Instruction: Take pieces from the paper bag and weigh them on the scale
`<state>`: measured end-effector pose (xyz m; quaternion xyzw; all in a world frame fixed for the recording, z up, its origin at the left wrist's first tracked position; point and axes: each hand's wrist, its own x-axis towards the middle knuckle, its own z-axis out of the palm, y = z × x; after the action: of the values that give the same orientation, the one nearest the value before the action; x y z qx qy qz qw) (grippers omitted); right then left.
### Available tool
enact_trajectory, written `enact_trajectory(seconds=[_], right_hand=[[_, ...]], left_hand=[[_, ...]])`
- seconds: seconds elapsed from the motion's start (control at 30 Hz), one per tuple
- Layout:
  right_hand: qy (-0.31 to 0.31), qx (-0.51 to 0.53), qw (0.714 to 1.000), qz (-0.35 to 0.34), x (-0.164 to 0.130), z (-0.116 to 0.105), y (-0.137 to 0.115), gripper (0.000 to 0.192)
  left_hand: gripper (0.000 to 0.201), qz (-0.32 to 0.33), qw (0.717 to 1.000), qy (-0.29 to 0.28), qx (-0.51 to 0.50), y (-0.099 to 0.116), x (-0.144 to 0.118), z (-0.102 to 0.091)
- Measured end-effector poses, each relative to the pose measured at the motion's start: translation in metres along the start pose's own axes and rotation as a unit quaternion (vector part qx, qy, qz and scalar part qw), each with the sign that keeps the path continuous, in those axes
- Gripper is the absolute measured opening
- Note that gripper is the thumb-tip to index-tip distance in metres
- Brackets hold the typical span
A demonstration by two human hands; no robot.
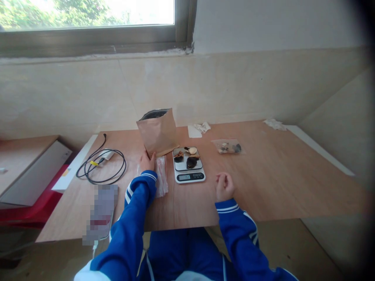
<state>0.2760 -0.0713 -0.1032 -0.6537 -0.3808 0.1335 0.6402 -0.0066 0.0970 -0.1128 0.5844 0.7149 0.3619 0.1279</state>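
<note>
My left hand [147, 160] is at the lower left corner of a brown paper bag [158, 132], its thumb and fingers closed on it. The bag stands upright with its mouth open, showing a dark silvery inside. Under and beside that hand lie clear plastic zip bags [161, 177]. To their right is a white digital kitchen scale [190, 178]; dark and brown dried pieces [191, 162] and a pale round piece [192, 150] rest on its plate. My right hand [224, 186] is curled on the table, right of the scale; whatever its fingers might hold is hidden.
A filled clear zip bag [228, 146] lies at the right rear of the wooden table [278, 175]. Crumpled tissue [202, 127] sits near the wall. On the left are a coiled black cable [88, 180] and a phone [104, 210] with a white cord at the front edge.
</note>
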Motion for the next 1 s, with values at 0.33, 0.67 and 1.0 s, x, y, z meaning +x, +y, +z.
enact_trajectory(seconds=[0.33, 0.67, 1.0], right_hand=[[-0.19, 0.044, 0.935, -0.296, 0.08, 0.06, -0.143, 0.026], [-0.104, -0.039, 0.993, -0.036, -0.001, 0.014, -0.04, 0.032], [-0.142, -0.045, 0.988, -0.037, -0.028, 0.0, -0.039, 0.025]], left_hand=[[0.05, 0.016, 0.996, 0.048, -0.067, -0.005, 0.0, 0.001], [0.02, 0.149, 0.96, 0.234, -0.033, 0.029, -0.034, -0.027], [0.03, 0.327, 0.906, 0.254, -0.09, 0.042, -0.072, -0.082]])
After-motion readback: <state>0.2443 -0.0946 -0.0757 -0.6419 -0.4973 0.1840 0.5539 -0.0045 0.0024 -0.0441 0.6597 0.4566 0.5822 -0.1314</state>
